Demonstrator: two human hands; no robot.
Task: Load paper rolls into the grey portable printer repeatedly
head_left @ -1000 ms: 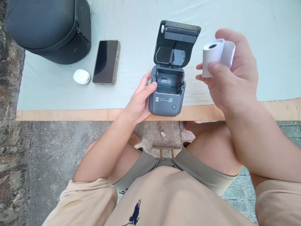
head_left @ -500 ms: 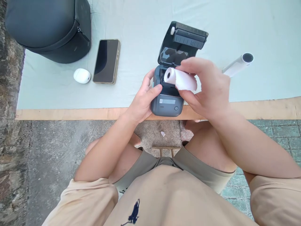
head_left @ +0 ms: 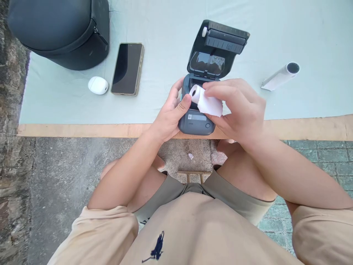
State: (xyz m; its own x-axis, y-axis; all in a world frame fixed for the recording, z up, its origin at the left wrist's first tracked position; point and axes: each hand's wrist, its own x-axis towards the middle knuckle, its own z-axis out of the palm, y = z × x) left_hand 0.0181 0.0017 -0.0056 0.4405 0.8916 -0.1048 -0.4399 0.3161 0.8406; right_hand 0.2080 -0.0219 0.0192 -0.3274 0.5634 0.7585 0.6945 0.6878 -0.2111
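A small dark grey label printer (head_left: 196,126) is at the table's front edge, its hinged lid (head_left: 217,48) raised and leaning back. My left hand (head_left: 172,114) is closed around the printer's left side, thumb over the rim. Between the thumb and fingers of my right hand (head_left: 239,106) is a white paper roll (head_left: 210,105), tilted over the paper bay, with a torn loose end hanging toward me. The roll's left end, with its dark core, is close to my left thumb. Much of the bay is hidden behind the roll and my right fingers.
To the left on the pale cloth (head_left: 165,36) lie a phone (head_left: 127,69) and a white earbud case (head_left: 98,85), beside a black zippered bag (head_left: 63,36). A white cylinder (head_left: 281,75) is on the right. Wooden edging (head_left: 82,130) runs along the table front.
My right hand has brought the paper roll slightly left and toward me, lower over the printer. The left hand keeps its hold and the lid stays raised.
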